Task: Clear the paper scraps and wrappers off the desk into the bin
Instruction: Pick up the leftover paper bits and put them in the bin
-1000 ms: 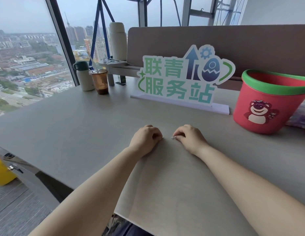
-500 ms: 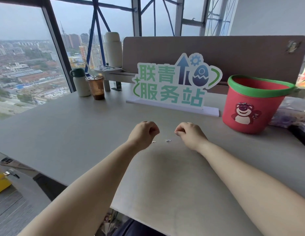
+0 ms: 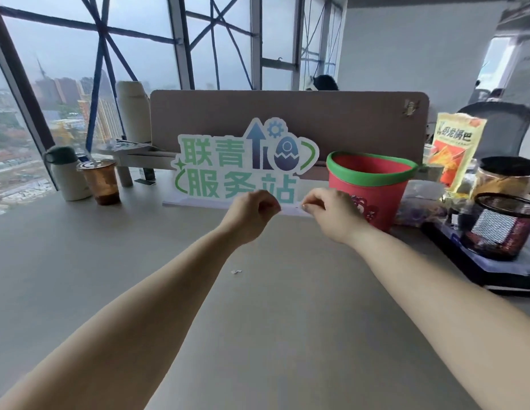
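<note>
Both my hands are raised above the grey desk (image 3: 109, 261), in front of the sign. My left hand (image 3: 251, 214) is curled into a loose fist, and nothing shows in it. My right hand (image 3: 331, 214) pinches thumb against forefinger, with a tiny pale paper scrap (image 3: 304, 206) at the tips. It hovers just left of the red bin (image 3: 373, 184), which has a green rim and a bear picture. Another small white paper scrap (image 3: 236, 271) lies on the desk below and between my forearms.
A white and green sign (image 3: 243, 170) stands behind my hands, against a brown divider panel (image 3: 287, 113). At the back left are a coffee cup (image 3: 101, 182) and a flask (image 3: 65, 176). To the right are a black mesh holder (image 3: 500, 226), a jar (image 3: 506, 179) and a snack bag (image 3: 456, 149).
Both hands have lifted off the desk and moved forward and right toward the bin. The view has tilted up. A small scrap stays on the desk where the hands were.
</note>
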A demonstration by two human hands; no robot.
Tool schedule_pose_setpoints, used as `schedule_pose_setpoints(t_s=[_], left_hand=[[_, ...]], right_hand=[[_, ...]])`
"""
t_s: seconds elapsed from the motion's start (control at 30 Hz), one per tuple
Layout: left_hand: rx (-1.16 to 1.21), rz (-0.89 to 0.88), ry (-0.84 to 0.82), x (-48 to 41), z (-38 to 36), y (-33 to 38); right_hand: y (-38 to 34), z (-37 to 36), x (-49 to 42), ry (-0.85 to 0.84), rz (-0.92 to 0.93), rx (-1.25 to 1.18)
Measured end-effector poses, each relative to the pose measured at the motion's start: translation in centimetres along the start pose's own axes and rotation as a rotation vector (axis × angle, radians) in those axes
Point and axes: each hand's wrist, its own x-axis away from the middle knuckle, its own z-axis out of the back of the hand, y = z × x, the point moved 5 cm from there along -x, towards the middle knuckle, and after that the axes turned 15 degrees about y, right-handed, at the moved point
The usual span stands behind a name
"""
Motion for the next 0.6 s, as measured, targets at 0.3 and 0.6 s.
schedule_pose_setpoints(t_s=[0.3, 0.6], left_hand=[[0.119, -0.156, 0.064, -11.8, -6.1, 10.3], [0.033, -0.184, -0.012, -14.4, -11.9, 12.3]], right_hand=[[6.3, 10.4, -10.7, 0.233, -0.01, 0.19], [11.3, 10.7, -12.6, 0.146, -0.048, 0.259]])
